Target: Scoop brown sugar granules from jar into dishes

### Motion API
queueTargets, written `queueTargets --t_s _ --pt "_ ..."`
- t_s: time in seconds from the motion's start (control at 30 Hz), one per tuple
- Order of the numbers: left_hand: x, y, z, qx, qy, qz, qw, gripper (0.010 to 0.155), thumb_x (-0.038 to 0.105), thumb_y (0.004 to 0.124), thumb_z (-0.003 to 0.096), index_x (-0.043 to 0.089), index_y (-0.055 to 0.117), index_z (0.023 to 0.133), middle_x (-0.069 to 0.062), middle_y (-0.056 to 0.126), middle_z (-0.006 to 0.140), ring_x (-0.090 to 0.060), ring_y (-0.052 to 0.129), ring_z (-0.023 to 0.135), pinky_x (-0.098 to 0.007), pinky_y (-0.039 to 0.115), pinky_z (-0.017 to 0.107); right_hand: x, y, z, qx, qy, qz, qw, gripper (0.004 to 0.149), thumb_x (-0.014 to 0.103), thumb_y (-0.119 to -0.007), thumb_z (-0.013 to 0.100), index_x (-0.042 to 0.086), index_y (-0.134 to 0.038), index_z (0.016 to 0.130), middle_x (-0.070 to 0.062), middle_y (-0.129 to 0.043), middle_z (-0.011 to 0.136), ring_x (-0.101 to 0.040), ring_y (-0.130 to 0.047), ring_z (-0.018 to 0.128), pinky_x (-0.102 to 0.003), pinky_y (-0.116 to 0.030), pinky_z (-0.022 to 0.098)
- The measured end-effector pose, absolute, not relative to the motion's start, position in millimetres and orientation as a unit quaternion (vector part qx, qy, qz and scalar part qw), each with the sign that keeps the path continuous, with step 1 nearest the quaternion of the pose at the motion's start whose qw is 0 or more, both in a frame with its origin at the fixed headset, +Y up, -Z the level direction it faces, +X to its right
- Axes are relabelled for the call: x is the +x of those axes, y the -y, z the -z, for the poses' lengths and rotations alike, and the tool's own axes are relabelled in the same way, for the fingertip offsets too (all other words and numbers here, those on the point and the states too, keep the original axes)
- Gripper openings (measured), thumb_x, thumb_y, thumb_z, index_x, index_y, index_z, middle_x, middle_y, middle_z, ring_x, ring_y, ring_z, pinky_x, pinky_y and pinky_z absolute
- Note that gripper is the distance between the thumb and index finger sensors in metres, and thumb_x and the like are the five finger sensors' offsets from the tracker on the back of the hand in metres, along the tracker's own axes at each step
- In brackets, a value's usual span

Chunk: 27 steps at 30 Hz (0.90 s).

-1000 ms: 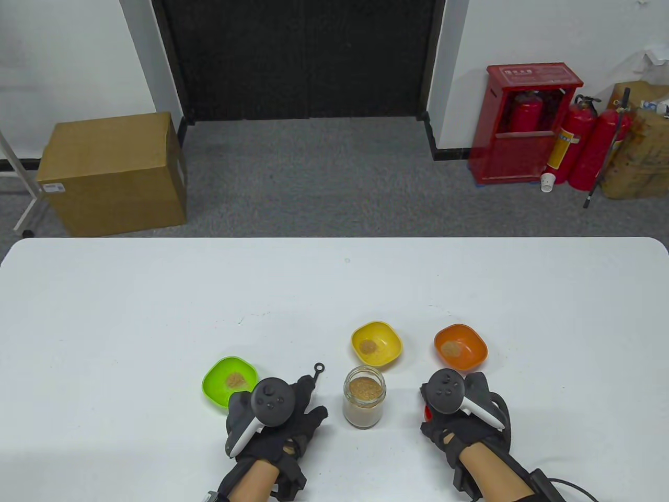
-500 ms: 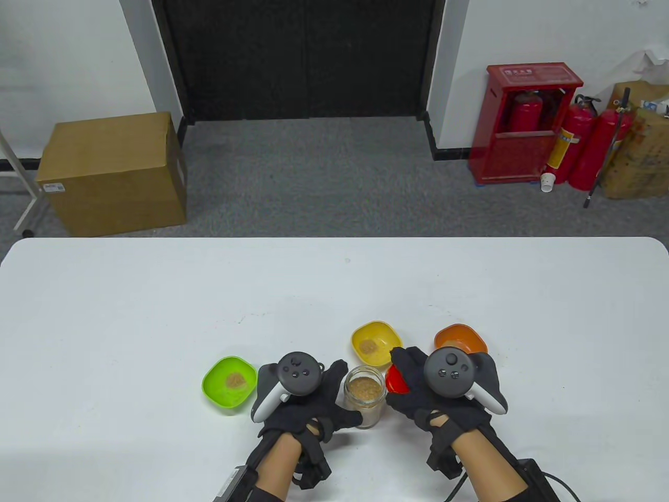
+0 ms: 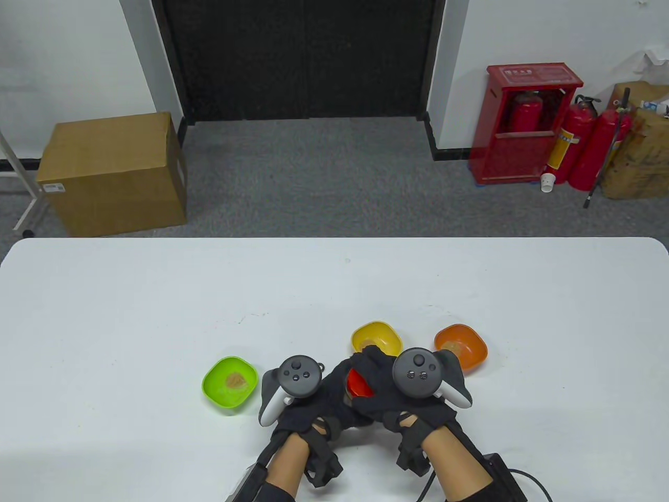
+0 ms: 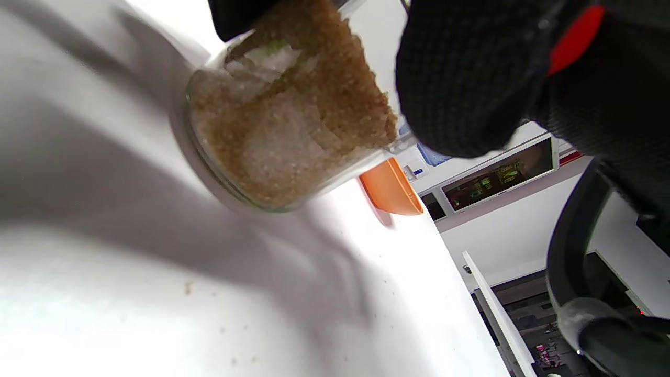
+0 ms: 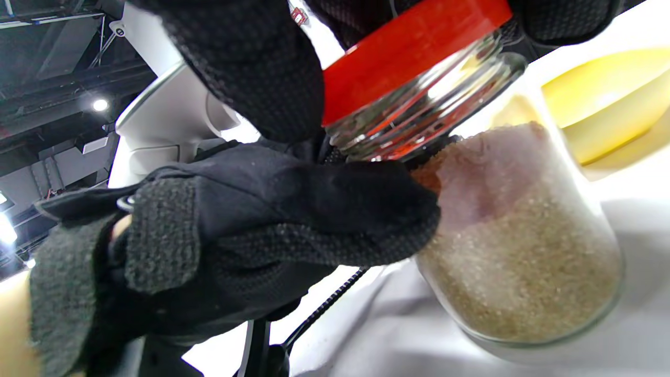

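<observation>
A glass jar (image 5: pixel 518 251) of brown sugar stands on the white table (image 3: pixel 157 314); it also shows in the left wrist view (image 4: pixel 282 131). In the table view both hands hide it. My left hand (image 3: pixel 339 389) grips the jar's side, its fingers (image 5: pixel 314 220) wrapped around the glass. My right hand (image 3: pixel 373 376) holds a red lid (image 3: pixel 358 384) tilted over the jar's mouth; the lid shows clearly in the right wrist view (image 5: pixel 413 47). A green dish (image 3: pixel 230 381), a yellow dish (image 3: pixel 376 337) and an orange dish (image 3: pixel 461 346) each hold a little brown sugar.
The green dish is left of my left hand. The yellow dish (image 5: pixel 612 99) sits just behind the jar and the orange dish (image 4: pixel 390 188) to its right. A few sugar grains lie on the table (image 4: pixel 188 285) near the jar.
Both hands moved in to the jar from either side. My left hand took hold of the jar. My right hand brought the red lid from the right over the jar's mouth.
</observation>
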<state>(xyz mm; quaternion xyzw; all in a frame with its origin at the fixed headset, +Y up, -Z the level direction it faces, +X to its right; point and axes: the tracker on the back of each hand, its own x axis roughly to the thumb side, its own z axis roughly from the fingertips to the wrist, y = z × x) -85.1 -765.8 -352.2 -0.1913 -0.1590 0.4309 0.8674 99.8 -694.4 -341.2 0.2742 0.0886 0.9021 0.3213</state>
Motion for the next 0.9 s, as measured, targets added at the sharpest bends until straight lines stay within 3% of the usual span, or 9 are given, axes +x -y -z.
queueTargets --t_s 0.37,0.57,0.73,0.83,0.9 --pt "-85.8 765.7 352.3 -0.18 0.149 -0.429 0.872 0.108 0.052 0.103 0.0377 0.017 0.033 0.113 -0.004 0.051 0.119 -0.03 0.069 0.11 -0.064 0.049 0.079 96.1 697.6 339.8 0.272 -0.082 -0.909 0.303 0.079 0.03 -0.095 0.048 -0.004 -0.055 0.108 -0.039 -0.045 0.113 -0.065 -0.052 0.087 -0.075 -0.058 0.058" --pt "-86.0 765.9 352.2 -0.175 0.148 -0.428 0.874 0.108 0.053 0.103 0.0372 0.017 0.034 0.113 -0.004 0.052 0.119 -0.03 0.07 0.11 -0.063 0.051 0.079 98.1 695.4 334.5 0.26 -0.075 -0.924 0.27 0.079 0.041 -0.087 0.053 -0.002 -0.053 0.11 -0.042 -0.048 0.111 -0.063 -0.058 0.084 -0.074 -0.062 0.056" --pt "-86.3 766.3 351.4 -0.174 0.148 -0.43 0.873 0.108 0.053 0.103 0.0377 0.018 0.034 0.113 -0.004 0.052 0.119 -0.03 0.07 0.11 -0.062 0.052 0.079 107.7 686.8 328.5 0.227 -0.036 -0.94 0.254 0.072 0.044 -0.083 0.055 -0.003 -0.063 0.106 -0.044 -0.067 0.1 -0.056 -0.08 0.069 -0.069 -0.074 0.045" --pt "-86.7 766.1 351.1 -0.173 0.149 -0.427 0.875 0.108 0.053 0.102 0.0379 0.017 0.034 0.113 -0.005 0.052 0.119 -0.03 0.07 0.11 -0.062 0.053 0.079 114.6 679.6 327.0 0.211 -0.012 -0.95 0.229 0.069 0.044 -0.083 0.055 -0.004 -0.068 0.102 -0.039 -0.083 0.088 -0.05 -0.088 0.06 -0.067 -0.077 0.04" --pt "-86.6 766.2 350.8 -0.171 0.149 -0.425 0.876 0.107 0.053 0.102 0.038 0.017 0.034 0.113 -0.005 0.052 0.119 -0.03 0.07 0.11 -0.062 0.053 0.078 117.7 678.0 326.7 0.21 0.002 -0.949 0.234 0.068 0.043 -0.084 0.055 -0.004 -0.069 0.101 -0.036 -0.086 0.088 -0.05 -0.088 0.061 -0.067 -0.077 0.04"
